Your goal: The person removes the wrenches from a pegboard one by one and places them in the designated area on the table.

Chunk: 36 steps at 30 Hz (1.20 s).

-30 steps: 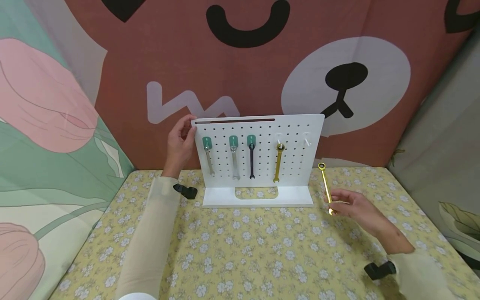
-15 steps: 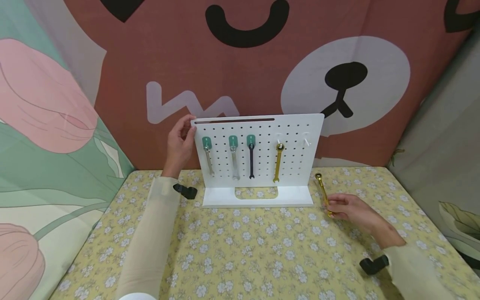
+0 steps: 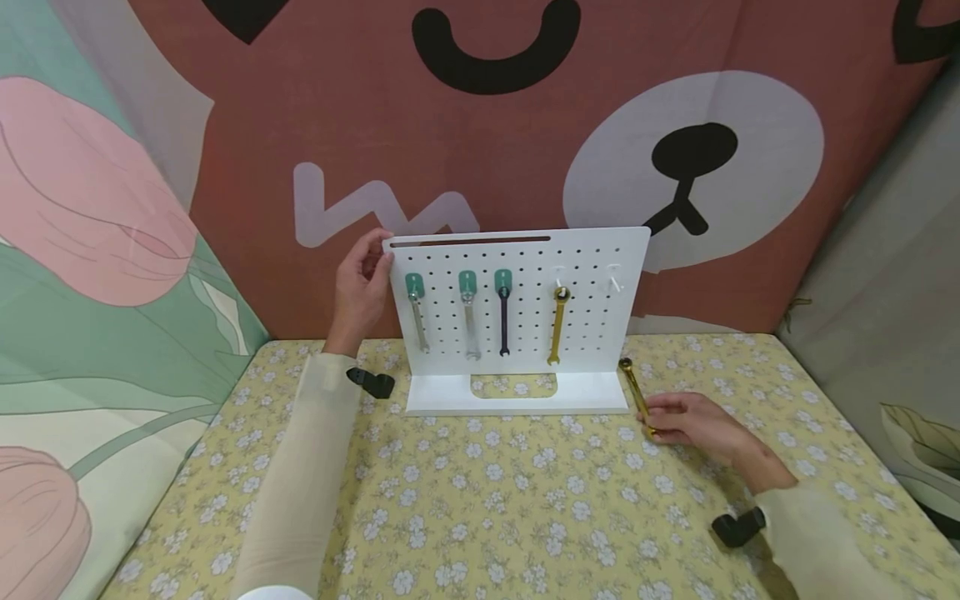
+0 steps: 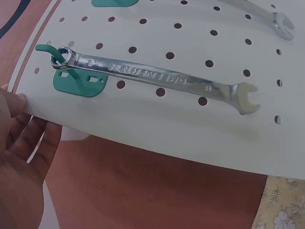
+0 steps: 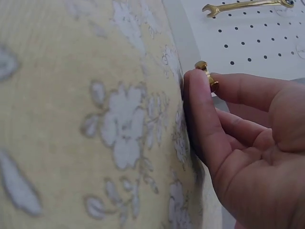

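My left hand [image 3: 362, 287] grips the upper left corner of a white pegboard [image 3: 442, 395] with thumb and fingers. To the board's right, my right hand [image 3: 693, 423] pinches a gold combination wrench [image 3: 633, 389] near its open end, low over the table. That wrench slants up and left, its ring end close to the board's right base. From the board's green hooks hang two silver wrenches, one [image 4: 157, 76] nearest my left hand, and a dark wrench [image 3: 504, 325]. Another gold wrench [image 3: 557, 333] hangs from a clear hook. The rightmost clear hook [image 3: 616, 283] carries nothing.
A yellow floral cloth [image 3: 495, 500] covers the table under the pegboard. Behind it hangs a reddish-brown printed curtain [image 3: 510, 150], with a floral curtain [image 3: 97, 250] at the left and a grey one [image 3: 885, 275] at the right.
My right hand has moved left and slightly down with the gold wrench, whose ring end has dipped and swung left towards the board. My left hand has stayed on the corner.
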Each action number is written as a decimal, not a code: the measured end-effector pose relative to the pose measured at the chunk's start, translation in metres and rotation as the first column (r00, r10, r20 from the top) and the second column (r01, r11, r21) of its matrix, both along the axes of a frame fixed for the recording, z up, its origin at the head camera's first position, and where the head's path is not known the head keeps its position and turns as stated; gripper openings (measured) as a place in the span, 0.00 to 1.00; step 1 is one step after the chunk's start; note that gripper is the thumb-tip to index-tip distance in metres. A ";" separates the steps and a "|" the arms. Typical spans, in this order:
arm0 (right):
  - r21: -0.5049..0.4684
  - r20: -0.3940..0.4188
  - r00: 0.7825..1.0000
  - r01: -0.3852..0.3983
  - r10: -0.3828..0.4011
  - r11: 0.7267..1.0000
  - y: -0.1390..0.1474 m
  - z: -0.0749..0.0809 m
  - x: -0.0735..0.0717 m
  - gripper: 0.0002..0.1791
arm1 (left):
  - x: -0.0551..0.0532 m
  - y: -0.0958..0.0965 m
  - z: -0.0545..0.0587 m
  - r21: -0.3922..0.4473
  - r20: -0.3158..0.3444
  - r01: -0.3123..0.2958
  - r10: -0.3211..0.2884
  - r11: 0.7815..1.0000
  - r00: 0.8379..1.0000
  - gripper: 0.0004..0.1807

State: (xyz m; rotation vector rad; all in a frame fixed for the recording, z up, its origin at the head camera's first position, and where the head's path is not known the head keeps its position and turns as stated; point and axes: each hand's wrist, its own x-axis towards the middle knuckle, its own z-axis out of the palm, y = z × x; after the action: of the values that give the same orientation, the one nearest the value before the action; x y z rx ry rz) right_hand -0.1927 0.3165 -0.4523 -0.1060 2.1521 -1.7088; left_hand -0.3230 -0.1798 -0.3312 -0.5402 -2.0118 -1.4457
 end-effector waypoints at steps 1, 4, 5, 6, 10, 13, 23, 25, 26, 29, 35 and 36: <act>0.011 -0.003 1.000 0.006 -0.006 1.000 0.000 0.000 0.000 0.33 | 0.000 0.000 0.000 0.000 -0.003 0.001 -0.001 1.000 1.000 0.17; 0.056 -0.029 1.000 0.010 -0.008 0.998 -0.002 0.003 0.000 0.32 | 0.001 0.000 0.000 0.000 -0.005 -0.005 0.005 1.000 1.000 0.17; 0.071 -0.040 0.999 0.009 -0.006 0.997 -0.002 0.004 0.001 0.31 | 0.001 0.000 0.000 -0.001 -0.003 -0.009 0.009 1.000 1.000 0.17; 0.085 -0.052 0.999 0.007 -0.003 0.996 -0.003 0.005 0.001 0.30 | 0.001 0.000 0.000 -0.001 -0.002 -0.009 0.009 1.000 1.000 0.17; 0.126 -0.079 0.997 0.003 0.007 0.992 -0.006 0.010 0.005 0.29 | 0.000 0.001 0.001 -0.006 0.007 -0.019 0.019 1.000 1.000 0.17; 0.171 -0.095 0.995 0.006 0.010 0.985 -0.009 0.013 0.007 0.29 | 0.001 0.002 0.001 -0.009 0.012 -0.024 0.024 1.000 1.000 0.17; 0.366 -0.202 0.979 0.059 0.017 0.929 -0.019 0.016 0.012 0.25 | 0.001 0.001 0.001 -0.004 0.010 -0.014 0.014 1.000 1.000 0.17; 0.396 -0.226 0.974 0.073 0.020 0.915 -0.021 0.016 0.013 0.24 | 0.001 0.001 0.000 -0.004 0.007 -0.011 0.011 1.000 1.000 0.17; 0.408 -0.238 0.971 0.082 0.019 0.909 -0.022 0.016 0.014 0.24 | 0.000 0.001 0.000 -0.003 0.006 -0.009 0.009 1.000 1.000 0.17; 0.426 -0.275 0.961 0.112 0.010 0.898 -0.026 0.018 0.014 0.23 | -0.002 0.001 -0.001 0.002 0.003 -0.004 0.004 1.000 1.000 0.17; 0.437 -0.385 0.923 0.151 0.033 0.887 -0.037 0.021 0.009 0.21 | -0.001 0.001 -0.001 -0.004 0.001 -0.017 0.017 1.000 1.000 0.17; 0.433 -0.399 0.916 0.156 0.034 0.888 -0.040 0.021 0.008 0.21 | 0.000 0.001 -0.001 -0.004 0.000 -0.018 0.018 1.000 1.000 0.17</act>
State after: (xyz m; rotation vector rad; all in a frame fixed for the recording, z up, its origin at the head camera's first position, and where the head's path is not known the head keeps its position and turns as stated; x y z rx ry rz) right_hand -0.1847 0.2762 -0.4309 -0.2754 2.8344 -1.2337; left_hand -0.3228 -0.1785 -0.3321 -0.5226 -2.0151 -1.4312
